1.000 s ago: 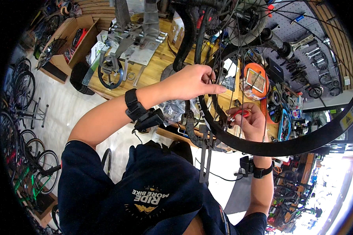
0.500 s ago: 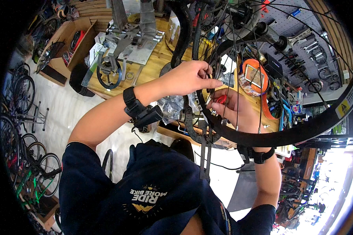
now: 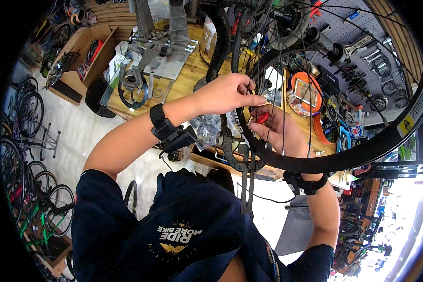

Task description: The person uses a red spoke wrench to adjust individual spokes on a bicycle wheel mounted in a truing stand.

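Observation:
A bicycle wheel with a black rim (image 3: 315,163) and thin spokes is held upright in a truing stand (image 3: 217,51). My left hand (image 3: 230,94) is closed at the rim's left side, thumb and fingers pinched by a spoke; whatever lies between them is hidden. Inside the wheel, among the spokes, my right hand (image 3: 286,131) grips a small red spoke wrench (image 3: 262,117) between thumb and fingers, close to the rim. Below my hands, the stand's caliper arm (image 3: 226,152) straddles the rim.
Behind the wheel is a wooden workbench (image 3: 185,70) with a metal fixture (image 3: 167,51), plastic bags (image 3: 207,129) and an orange tray (image 3: 307,89). Wrenches (image 3: 375,61) hang on a pegboard at right. Cardboard boxes (image 3: 75,75) and parked bicycles (image 3: 30,108) line the left.
My right hand has shifted slightly, its thumb and the red spoke wrench moving a little to the left and up. The wheel has turned slightly. My left hand stays at the same spot.

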Available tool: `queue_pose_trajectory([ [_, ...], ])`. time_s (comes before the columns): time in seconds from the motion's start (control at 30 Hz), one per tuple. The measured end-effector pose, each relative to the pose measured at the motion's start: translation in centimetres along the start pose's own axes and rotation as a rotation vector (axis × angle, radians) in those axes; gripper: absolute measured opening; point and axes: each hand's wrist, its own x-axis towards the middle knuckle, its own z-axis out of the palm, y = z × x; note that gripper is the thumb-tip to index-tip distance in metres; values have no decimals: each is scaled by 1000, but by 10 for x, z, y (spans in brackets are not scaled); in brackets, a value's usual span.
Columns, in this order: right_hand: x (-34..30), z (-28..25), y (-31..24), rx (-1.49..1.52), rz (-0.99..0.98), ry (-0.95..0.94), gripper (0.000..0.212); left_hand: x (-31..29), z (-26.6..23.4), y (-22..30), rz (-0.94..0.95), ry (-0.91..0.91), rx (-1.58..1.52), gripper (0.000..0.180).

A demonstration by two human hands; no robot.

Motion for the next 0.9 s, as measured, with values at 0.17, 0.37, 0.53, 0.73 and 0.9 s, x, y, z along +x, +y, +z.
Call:
queue_pose_trajectory([
  [0.17, 5, 0, 17, -63, -71, -5, 32, 1, 0, 4, -5, -15, -3, 41],
  [0.37, 4, 2, 1, -209, 41, 14, 33, 0, 1, 2, -15, -14, -23, 44],
  [0.53, 3, 2, 18, 18, -70, -8, 22, -2, 1, 7, -36, -18, -34, 46],
  [0.73, 5, 0, 17, -33, -57, -25, 20, -2, 5, 1, -11, 15, -50, 45],
  [0.9, 10, -19, -2, -24, 200, -223, 22, -1, 2, 2, -22, -13, -25, 44],
])
